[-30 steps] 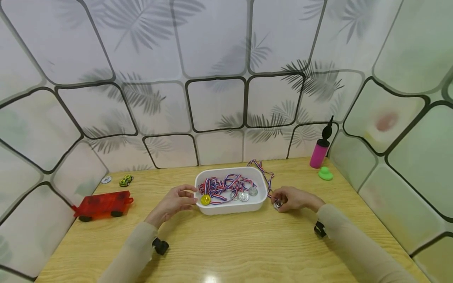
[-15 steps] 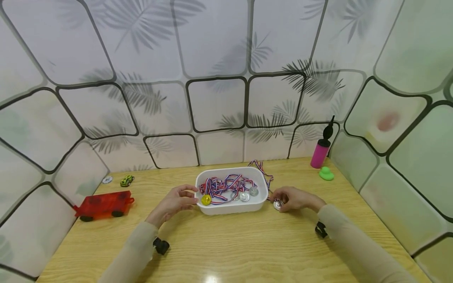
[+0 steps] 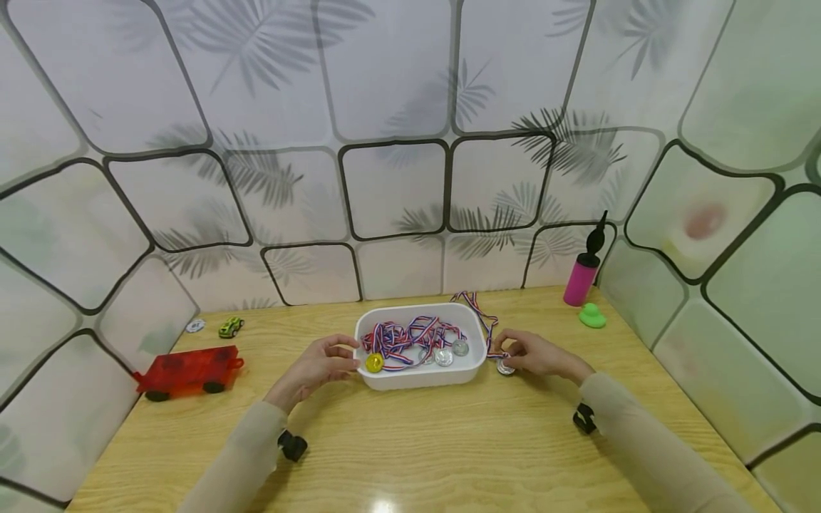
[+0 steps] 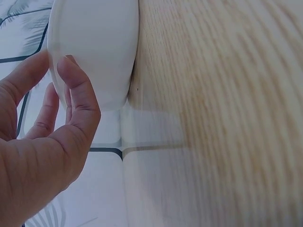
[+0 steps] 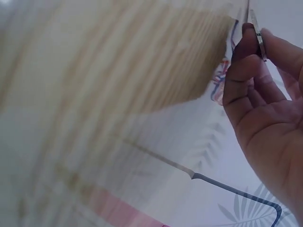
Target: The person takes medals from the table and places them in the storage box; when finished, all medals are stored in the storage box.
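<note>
A white plastic bin [image 3: 420, 379] stands on the wooden table. Tangled striped ribbons [image 3: 391, 335], a gold medal [image 3: 374, 363] and several silver medals [image 3: 443, 357] lie in it. My left hand [image 3: 326, 362] holds the bin's left end, thumb against the outer wall and a finger at the rim in the left wrist view. To the right of the bin, my right hand [image 3: 535, 353] pinches a silver medal [image 3: 505, 366] between thumb and fingers; the right wrist view shows this medal [image 5: 258, 35] edge-on. Its striped ribbon [image 3: 485, 324] trails behind the bin's right side.
A red toy wagon [image 3: 189, 369], a small green toy car [image 3: 231, 327] and a round white piece [image 3: 195, 325] are at the left. A pink pump [image 3: 580, 281] and a green rubber duck [image 3: 592, 315] stand at the back right. Patterned walls enclose the table.
My right hand has shifted slightly up on the medal, which now tilts and shows below the fingers. My left hand and the bin stay in place.
</note>
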